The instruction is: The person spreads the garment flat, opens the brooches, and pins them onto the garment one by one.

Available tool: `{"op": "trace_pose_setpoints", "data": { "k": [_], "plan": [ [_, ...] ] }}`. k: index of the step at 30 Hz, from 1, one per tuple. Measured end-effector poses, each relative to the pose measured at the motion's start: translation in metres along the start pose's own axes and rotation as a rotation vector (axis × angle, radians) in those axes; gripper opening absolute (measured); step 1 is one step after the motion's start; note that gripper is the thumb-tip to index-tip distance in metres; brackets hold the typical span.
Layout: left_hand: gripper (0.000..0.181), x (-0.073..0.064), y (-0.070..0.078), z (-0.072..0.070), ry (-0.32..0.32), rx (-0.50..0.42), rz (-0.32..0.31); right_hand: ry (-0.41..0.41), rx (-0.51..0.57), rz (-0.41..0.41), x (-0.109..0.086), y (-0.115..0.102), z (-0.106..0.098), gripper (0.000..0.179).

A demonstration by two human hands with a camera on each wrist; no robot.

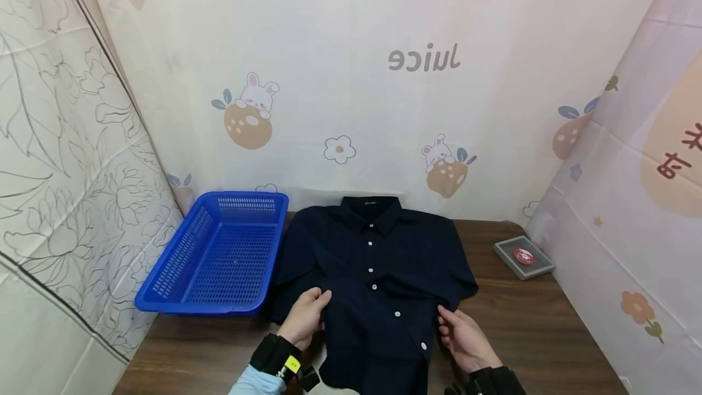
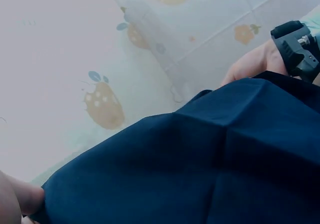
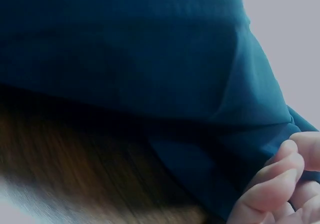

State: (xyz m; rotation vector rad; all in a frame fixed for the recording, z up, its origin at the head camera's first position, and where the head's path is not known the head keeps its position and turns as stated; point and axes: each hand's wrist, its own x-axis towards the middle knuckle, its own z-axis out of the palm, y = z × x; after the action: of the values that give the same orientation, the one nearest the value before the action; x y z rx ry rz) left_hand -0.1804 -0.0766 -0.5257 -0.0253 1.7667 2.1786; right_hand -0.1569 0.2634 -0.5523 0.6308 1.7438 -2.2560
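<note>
A dark navy short-sleeved shirt (image 1: 351,261) with white buttons lies front up on the table, its collar at the far side. My left hand (image 1: 304,317) pinches the shirt's left side between thumb and fingers. On the opposite side, below the sleeve, my right hand (image 1: 466,339) pinches the fabric. The cloth between the hands is lifted off the table, its lower part hanging toward the near edge. In the right wrist view, curled fingers (image 3: 272,186) grip a fold of the shirt. The left wrist view has the thumb (image 2: 31,200) against the cloth's edge.
An empty blue plastic basket (image 1: 230,270) stands left of the shirt. At the back right lies a small grey square box (image 1: 524,257) with a red round item on it. Patterned curtains (image 1: 340,78) enclose the wooden table (image 1: 526,322) at the back and sides.
</note>
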Motion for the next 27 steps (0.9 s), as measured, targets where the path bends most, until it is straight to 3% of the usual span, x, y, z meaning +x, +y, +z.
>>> {"op": "trace_pose_setpoints", "data": {
  "k": [5, 10, 19, 23, 27],
  "plan": [
    [0.027, -0.006, 0.009, -0.004, 0.084, 0.062, 0.066, 0.016, 0.0, -0.028, -0.004, -0.009, -0.004, 0.028],
    [0.026, -0.012, 0.016, -0.006, 0.184, 0.151, 0.091, 0.017, -0.018, -0.053, -0.009, -0.02, -0.009, 0.039],
    [0.029, -0.018, 0.021, -0.015, 0.273, 0.312, 0.081, 0.003, -0.02, -0.079, -0.015, -0.035, -0.018, 0.019],
    [0.03, -0.019, 0.019, -0.021, 0.294, 0.352, 0.063, 0.019, -0.148, -0.1, -0.016, -0.037, -0.023, 0.027],
    [0.031, -0.024, 0.014, -0.028, 0.331, 0.399, 0.079, 0.048, -0.348, -0.091, -0.017, -0.036, -0.033, 0.055]
  ]
}}
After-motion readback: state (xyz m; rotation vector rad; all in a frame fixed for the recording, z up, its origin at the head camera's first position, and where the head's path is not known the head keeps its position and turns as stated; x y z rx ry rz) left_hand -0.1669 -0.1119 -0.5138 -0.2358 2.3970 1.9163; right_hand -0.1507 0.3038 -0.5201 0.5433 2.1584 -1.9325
